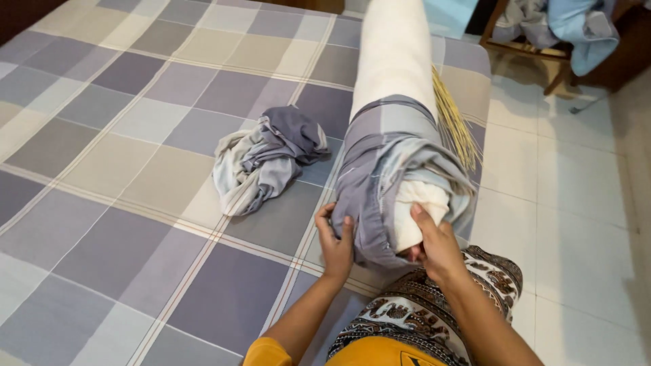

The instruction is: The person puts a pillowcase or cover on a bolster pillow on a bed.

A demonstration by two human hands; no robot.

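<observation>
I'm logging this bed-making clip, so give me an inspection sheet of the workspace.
Surface: bed with grey-and-beige checked sheet.
Job's things: long white bolster, grey checked cover bunched at its near end.
Clutter: crumpled grey cloth; bundle of yellow broom sticks beside the bolster.
Hands: left hand grips the cover's edge; right hand on the bolster's end.
Cables: nothing seen.
Surroundings: white tiled floor; wooden chair draped with clothes.

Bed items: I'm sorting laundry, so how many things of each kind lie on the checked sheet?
Bolster, cream, half inside a grey checked cover: 1
Loose crumpled grey covers: 1
Straw brooms: 1
Total: 3
The left hand and right hand grip the cover's open end.
</observation>
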